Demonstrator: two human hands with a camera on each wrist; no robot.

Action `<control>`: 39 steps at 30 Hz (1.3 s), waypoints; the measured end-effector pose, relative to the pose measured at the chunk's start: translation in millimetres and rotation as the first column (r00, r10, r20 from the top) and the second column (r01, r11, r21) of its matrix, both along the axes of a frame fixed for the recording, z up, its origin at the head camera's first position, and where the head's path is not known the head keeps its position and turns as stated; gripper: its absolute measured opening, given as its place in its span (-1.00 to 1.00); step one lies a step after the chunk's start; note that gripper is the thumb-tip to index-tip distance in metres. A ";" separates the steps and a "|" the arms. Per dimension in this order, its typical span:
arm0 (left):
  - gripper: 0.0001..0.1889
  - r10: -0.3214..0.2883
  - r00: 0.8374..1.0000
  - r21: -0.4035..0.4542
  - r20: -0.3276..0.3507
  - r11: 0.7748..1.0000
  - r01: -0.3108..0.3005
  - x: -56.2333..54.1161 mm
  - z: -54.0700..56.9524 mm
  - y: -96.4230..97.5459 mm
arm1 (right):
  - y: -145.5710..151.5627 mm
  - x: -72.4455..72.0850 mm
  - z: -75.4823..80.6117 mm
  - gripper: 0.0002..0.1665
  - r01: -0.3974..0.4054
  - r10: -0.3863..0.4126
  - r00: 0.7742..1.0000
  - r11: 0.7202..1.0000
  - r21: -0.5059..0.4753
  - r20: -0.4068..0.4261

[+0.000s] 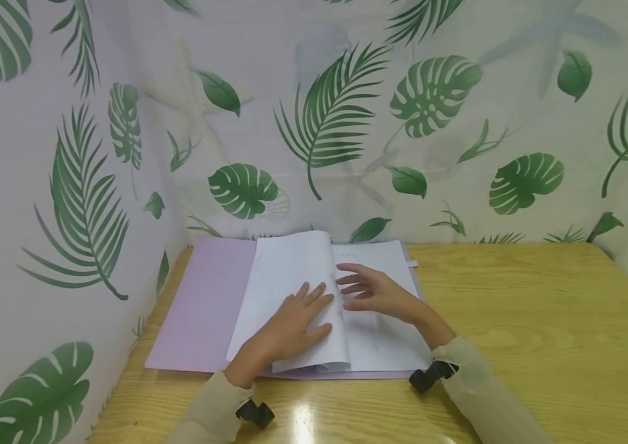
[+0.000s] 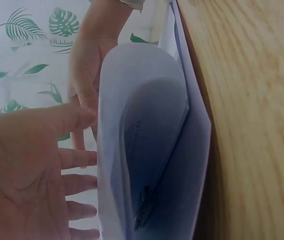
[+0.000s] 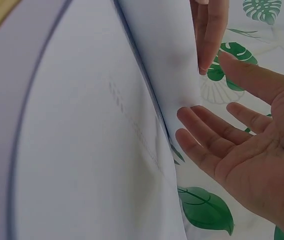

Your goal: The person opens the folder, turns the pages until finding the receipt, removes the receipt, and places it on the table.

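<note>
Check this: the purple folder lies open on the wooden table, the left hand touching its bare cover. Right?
Not quite: the head view shows the left hand touching the white sheets instead; the purple folder does lie open on the wooden table.

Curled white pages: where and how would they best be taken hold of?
Probably at the near edge of the curled white pages, coming from the person's side: they arch up there into an open loop, plain in the left wrist view, so a light pinch, inside and outside that edge, seems easiest.
</note>
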State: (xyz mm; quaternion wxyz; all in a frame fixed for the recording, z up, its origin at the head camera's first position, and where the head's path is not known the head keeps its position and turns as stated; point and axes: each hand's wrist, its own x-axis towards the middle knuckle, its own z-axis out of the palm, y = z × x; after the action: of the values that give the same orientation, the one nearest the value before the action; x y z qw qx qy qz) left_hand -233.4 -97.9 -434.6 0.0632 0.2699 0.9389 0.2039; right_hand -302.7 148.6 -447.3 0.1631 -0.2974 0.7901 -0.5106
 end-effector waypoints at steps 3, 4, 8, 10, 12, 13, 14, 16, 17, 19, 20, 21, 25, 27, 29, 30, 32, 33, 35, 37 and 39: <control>-0.30 0.014 1.000 -0.021 0.022 1.000 -0.014 1.2 -0.1 3.1 | 2.6 -0.6 0.7 -0.07 0.014 -0.014 1.000 1.000 0.021 -0.008; -0.27 0.025 0.999 -0.037 0.029 0.999 -0.023 1.8 -0.1 4.1 | 3.9 -1.0 1.8 -0.09 0.021 -0.021 1.000 0.999 0.026 -0.012; -0.14 0.082 0.995 -0.094 0.052 0.993 -0.077 5.2 2.3 6.2 | 13.0 -5.0 11.2 -0.14 0.057 -0.056 0.998 0.998 0.020 -0.037; -0.11 0.105 0.993 -0.111 0.054 0.989 -0.099 7.0 3.8 5.4 | 18.8 -7.5 18.9 -0.15 0.083 -0.082 0.996 0.997 0.010 -0.040; -0.11 0.114 0.992 -0.119 0.050 0.987 -0.107 8.2 4.9 3.3 | 25.0 -10.5 26.5 -0.17 0.113 -0.113 0.993 0.993 0.014 -0.043; -0.12 0.109 0.993 -0.121 0.047 0.987 -0.103 8.4 5.2 2.1 | 28.5 -11.9 29.5 -0.18 0.130 -0.129 0.991 0.991 0.017 -0.046; -0.14 0.097 0.994 -0.122 0.040 0.988 -0.092 7.9 4.8 1.0 | 32.2 -13.6 32.0 -0.19 0.144 -0.143 0.988 0.989 0.020 -0.053; -0.21 0.051 0.998 -0.116 0.023 0.992 -0.048 6.3 4.1 -0.6 | 40.2 -16.0 35.7 -0.21 0.170 -0.167 0.983 0.985 0.036 -0.073; -0.25 0.018 1.000 -0.111 0.014 0.994 -0.016 5.2 3.4 -1.1 | 44.3 -17.0 36.9 -0.22 0.178 -0.174 0.981 0.983 0.043 -0.085; -0.32 -0.048 0.999 -0.089 0.002 0.995 0.048 3.0 1.6 -1.2 | 52.8 -18.8 38.4 -0.24 0.196 -0.189 0.976 0.979 0.057 -0.103; -0.36 -0.076 0.997 -0.071 0.001 0.995 0.076 2.2 0.7 -1.0 | 56.9 -19.7 38.9 -0.26 0.201 -0.194 0.975 0.978 0.059 -0.110; -0.40 -0.097 0.995 -0.057 0.000 0.994 0.097 1.7 0.0 -0.7 | 61.0 -20.8 39.3 -0.27 0.203 -0.195 0.974 0.977 0.060 -0.114; -0.58 -0.102 0.995 -0.021 0.001 0.995 0.102 0.8 -2.9 -0.1 | 72.1 -27.8 40.5 -0.33 0.210 -0.200 0.970 0.976 0.061 -0.134; -0.64 -0.088 0.996 -0.031 -0.011 0.996 0.088 -0.1 -3.6 0.2 | 75.8 -32.3 40.3 -0.35 0.217 -0.206 0.968 0.974 0.059 -0.144; -0.67 -0.078 0.997 -0.046 -0.022 0.996 0.077 0.1 -4.2 0.5 | 78.7 -36.1 39.3 -0.37 0.228 -0.216 0.964 0.972 0.062 -0.152; -0.66 -0.076 0.997 -0.054 -0.024 0.996 0.075 0.4 -3.9 0.6 | 80.0 -37.6 38.9 -0.38 0.235 -0.223 0.962 0.970 0.066 -0.157; -0.62 -0.075 0.997 -0.070 -0.022 0.995 0.073 1.1 -2.8 0.9 | 83.1 -40.7 37.3 -0.38 0.249 -0.232 0.957 0.965 0.082 -0.174; -0.59 -0.074 0.997 -0.076 -0.016 0.994 0.072 1.8 -1.9 1.0 | 84.6 -41.9 36.2 -0.38 0.255 -0.236 0.954 0.963 0.090 -0.185; -0.53 -0.069 0.998 -0.091 0.000 0.993 0.069 3.1 -0.4 0.9 | 86.8 -44.7 32.6 -0.37 0.273 -0.246 0.947 0.955 0.116 -0.205; -0.47 -0.059 0.998 -0.102 0.024 0.993 0.061 4.8 1.5 0.2 | 88.8 -48.5 26.8 -0.34 0.277 -0.247 0.947 0.951 0.133 -0.206; -0.42 -0.044 0.998 -0.118 0.043 0.992 0.049 6.4 3.2 -1.3 | 89.4 -52.7 20.4 -0.28 0.273 -0.240 0.950 0.949 0.158 -0.198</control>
State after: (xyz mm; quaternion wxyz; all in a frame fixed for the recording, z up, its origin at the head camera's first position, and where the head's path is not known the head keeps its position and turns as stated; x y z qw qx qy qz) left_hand -227.0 -99.2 -431.4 0.1029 0.2831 0.9414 0.1514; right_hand -355.4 238.0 -426.9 0.0511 -0.2194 0.8772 -0.4240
